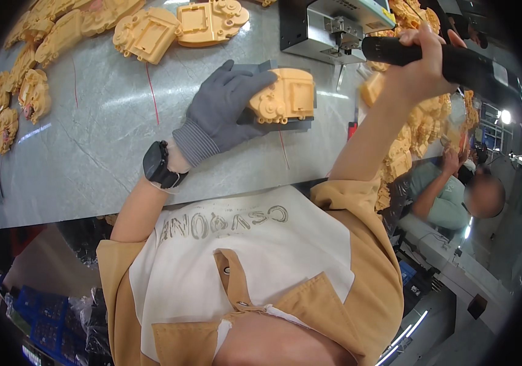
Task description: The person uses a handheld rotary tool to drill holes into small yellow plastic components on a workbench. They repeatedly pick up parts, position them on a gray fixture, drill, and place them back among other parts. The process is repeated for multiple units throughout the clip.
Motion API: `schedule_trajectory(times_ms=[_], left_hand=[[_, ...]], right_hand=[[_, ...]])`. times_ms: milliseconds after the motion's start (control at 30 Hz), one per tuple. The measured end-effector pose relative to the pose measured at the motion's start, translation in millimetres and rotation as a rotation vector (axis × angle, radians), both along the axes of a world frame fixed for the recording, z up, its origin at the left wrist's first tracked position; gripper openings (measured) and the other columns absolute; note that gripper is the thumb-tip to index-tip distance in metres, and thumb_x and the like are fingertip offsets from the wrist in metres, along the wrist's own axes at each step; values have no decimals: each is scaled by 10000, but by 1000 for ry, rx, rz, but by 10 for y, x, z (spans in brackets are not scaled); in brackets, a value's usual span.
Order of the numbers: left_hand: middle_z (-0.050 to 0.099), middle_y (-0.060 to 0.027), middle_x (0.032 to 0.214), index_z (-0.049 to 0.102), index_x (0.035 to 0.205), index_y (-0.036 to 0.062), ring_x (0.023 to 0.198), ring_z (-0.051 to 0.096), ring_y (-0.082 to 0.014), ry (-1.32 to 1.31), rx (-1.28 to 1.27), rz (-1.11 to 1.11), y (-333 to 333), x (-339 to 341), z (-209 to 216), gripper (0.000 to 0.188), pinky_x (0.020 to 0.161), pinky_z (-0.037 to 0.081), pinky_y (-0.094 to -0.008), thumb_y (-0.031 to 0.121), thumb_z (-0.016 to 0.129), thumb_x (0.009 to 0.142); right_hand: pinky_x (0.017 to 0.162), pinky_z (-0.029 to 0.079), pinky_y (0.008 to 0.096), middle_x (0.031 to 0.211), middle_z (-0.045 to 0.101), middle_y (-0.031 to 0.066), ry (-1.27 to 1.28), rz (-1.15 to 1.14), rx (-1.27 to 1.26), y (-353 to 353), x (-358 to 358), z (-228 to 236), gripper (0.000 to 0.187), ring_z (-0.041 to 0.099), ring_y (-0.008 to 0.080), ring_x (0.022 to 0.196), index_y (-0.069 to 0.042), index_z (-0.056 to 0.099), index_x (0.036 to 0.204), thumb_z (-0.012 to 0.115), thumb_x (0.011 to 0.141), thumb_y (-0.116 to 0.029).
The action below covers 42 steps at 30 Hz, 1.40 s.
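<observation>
My left hand (221,110), in a grey knit glove, grips the left side of a yellow-orange plastic housing (285,96) with a rectangular recess. The housing rests on a dark grey fixture block (305,125) on the table. Bare and raised at the right, my right hand (425,64) is closed round a long black cylindrical tool (389,51) shaped like an electric screwdriver. Its blunt left end is close to a silver metal box device (319,33); I cannot make out its working tip.
Several more yellow housings (146,35) lie along the table's far left, and others are heaped at the right (422,125). Short red wires (152,94) lie on the grey table (114,146). A co-worker (441,189) sits at the right. Blue crates (44,317) stand below left.
</observation>
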State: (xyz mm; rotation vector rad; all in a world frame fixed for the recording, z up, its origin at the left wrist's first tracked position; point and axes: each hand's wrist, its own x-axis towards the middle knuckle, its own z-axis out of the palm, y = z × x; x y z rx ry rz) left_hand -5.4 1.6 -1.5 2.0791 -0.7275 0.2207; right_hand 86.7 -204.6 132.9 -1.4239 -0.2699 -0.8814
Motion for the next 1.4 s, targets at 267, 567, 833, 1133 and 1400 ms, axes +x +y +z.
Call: schedule_trajectory(times_ms=[267,567,833,1133,1400], left_hand=[[553,-79,1096,430,1232,149,1065,493,-281,105,5,-25,11,-17,-10,777,1035,300,-450,201,800,550],[555,-82,1076,422,1235,151,1043,503,-285,69,22,-9,-12,5,-3,799,1020,322,-441,228,803,538],[544,-82,1108,410,1250,168,1055,504,-284,14,-9,2,12,-27,-78,807,1021,324,-436,244,798,546],[545,-82,1141,423,1262,157,1075,497,-288,55,-22,7,5,-28,-65,775,1016,321,-453,246,785,582],[550,-89,1124,436,1255,154,1054,504,-295,11,-52,25,-1,-31,-140,744,1004,321,-453,251,775,600]], right_hand=[[456,388,240,592,512,47,69,-159,-116,258,131,-176,262,481,121,445,33,478,962,591,727,49],[473,430,294,590,520,69,153,145,136,164,-532,-145,460,477,142,436,22,392,1113,578,696,80],[559,448,340,591,490,50,163,358,-10,617,-1175,-88,605,490,176,492,-29,203,1201,587,734,-13],[568,449,303,587,524,39,244,381,-29,694,-1147,-216,541,502,148,502,-32,268,1157,611,738,-26],[597,444,233,586,561,57,291,386,-52,744,-1069,-292,504,527,112,537,-26,350,1064,671,680,36]])
